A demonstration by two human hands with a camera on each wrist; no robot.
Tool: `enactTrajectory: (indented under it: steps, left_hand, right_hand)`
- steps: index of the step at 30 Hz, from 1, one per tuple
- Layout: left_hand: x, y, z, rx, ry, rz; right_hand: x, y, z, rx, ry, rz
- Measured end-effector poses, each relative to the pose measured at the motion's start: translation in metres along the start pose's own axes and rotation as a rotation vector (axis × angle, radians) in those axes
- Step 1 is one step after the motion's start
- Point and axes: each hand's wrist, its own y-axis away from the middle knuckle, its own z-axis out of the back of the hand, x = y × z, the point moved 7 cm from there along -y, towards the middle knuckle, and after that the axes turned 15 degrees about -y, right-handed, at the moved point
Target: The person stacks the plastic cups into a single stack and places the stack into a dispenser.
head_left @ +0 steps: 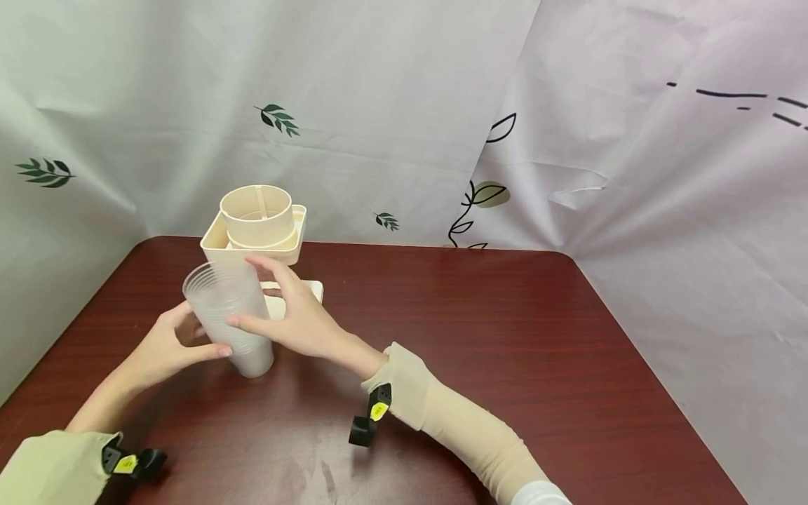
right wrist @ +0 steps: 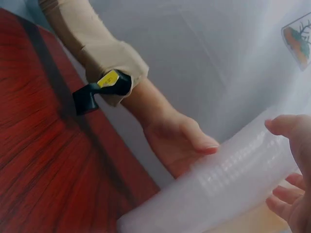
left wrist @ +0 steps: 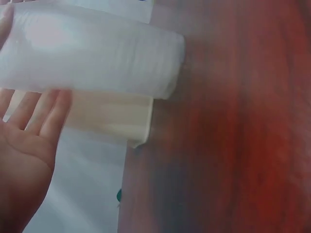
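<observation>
A tilted stack of clear plastic cups [head_left: 230,308] is between my two hands, its narrow end toward the table. My left hand [head_left: 165,347] holds the lower part, thumb in front and fingers behind. My right hand [head_left: 299,315] grips the upper right side, its thumb across the front. In the left wrist view, the left hand [left wrist: 29,145] has its fingers reaching behind the stack [left wrist: 97,53]. Across the stack [right wrist: 218,179] in the right wrist view, the right hand [right wrist: 296,165] faces the left. Behind stands a cream plastic holder [head_left: 259,228] with a round cylinder in a square tray.
A flat cream piece [head_left: 312,289] lies partly hidden behind the right hand. The dark red wooden table [head_left: 473,351] extends to the right. A pale patterned curtain [head_left: 391,105] hangs along the back and sides.
</observation>
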Motion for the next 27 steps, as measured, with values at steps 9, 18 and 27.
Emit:
enactTrajectory:
  steps: [9, 18, 27]
  left_hand:
    - [0.01, 0.009, -0.008, -0.009, -0.164, 0.088]
    - [-0.01, 0.003, 0.0, -0.1, -0.064, -0.025]
    - [-0.032, -0.005, 0.01, -0.186, 0.104, -0.119]
  right_hand:
    - [-0.033, 0.014, -0.007, 0.12, 0.007, -0.076]
    - [-0.028, 0.018, -0.001, 0.11, -0.048, -0.074]
    - [0.0, 0.015, 0.014, 0.052, -0.071, -0.013]
